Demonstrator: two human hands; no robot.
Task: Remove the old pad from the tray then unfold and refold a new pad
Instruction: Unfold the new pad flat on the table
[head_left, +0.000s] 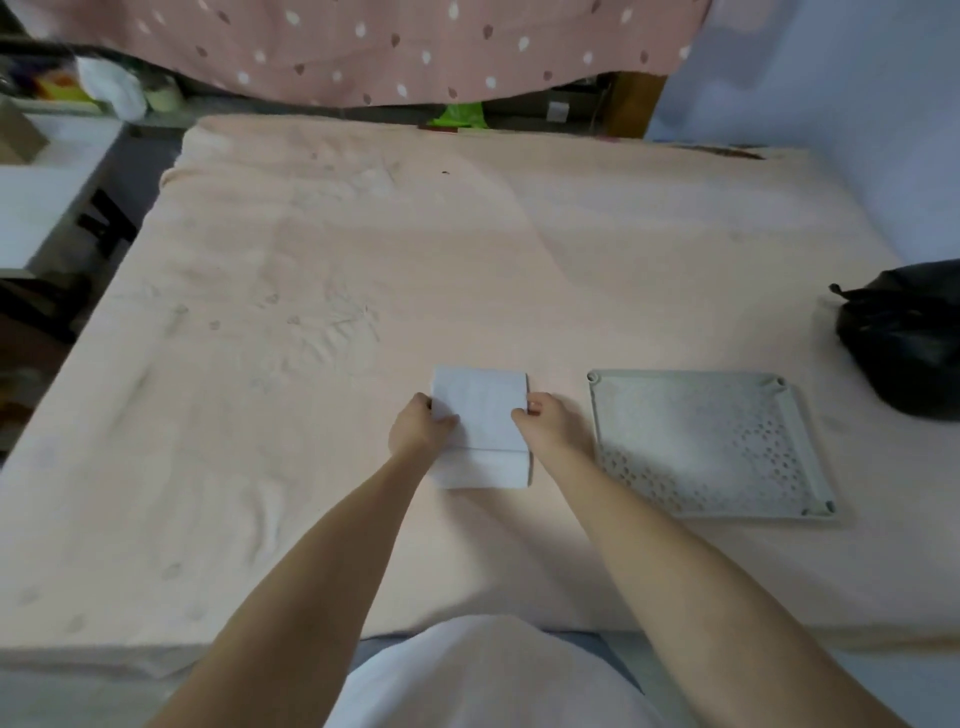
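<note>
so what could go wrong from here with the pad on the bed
1. Both hands, left hand and right hand, pinch the folded pad only at its side edges; the layers may slip out of line as it opens.
2. The bed cover is soft and wrinkled, so creases may come out uneven.
3. The tray lies close beside the right hand; a spreading pad could catch or nudge it.

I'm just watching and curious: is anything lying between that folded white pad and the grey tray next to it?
Nothing visible. The folded pad, pinched by the left hand and right hand, lies on the pink sheet. Only bare sheet separates it from the perforated tray, which holds nothing. The black bag sits beyond the tray's far side.
</note>
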